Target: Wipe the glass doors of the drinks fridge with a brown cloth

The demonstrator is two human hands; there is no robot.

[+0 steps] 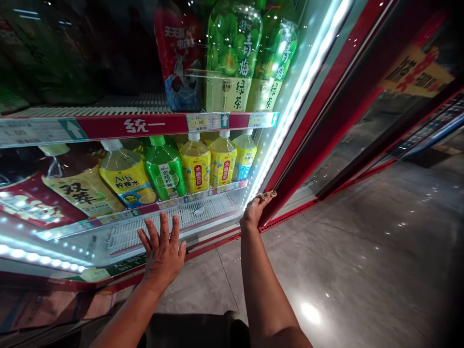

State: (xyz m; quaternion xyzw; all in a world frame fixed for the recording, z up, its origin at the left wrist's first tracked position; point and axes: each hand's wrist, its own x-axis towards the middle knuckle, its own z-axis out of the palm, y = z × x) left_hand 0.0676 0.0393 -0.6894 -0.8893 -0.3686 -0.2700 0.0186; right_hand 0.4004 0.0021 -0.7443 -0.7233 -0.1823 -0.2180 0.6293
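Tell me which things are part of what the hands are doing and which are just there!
Part of it, seemingly:
left hand, spread open
right hand
red frame beside it
brownish thing there, too unclear to name

Just there:
bottles
price tags
white rack

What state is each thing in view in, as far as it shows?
Left hand: open, fingers spread
Right hand: at the red frame, grip unclear
Red frame: open door or fixed, cannot tell
Light strip beside it: lit
Lower green bottle: upright, capped
Upper red bottle: upright
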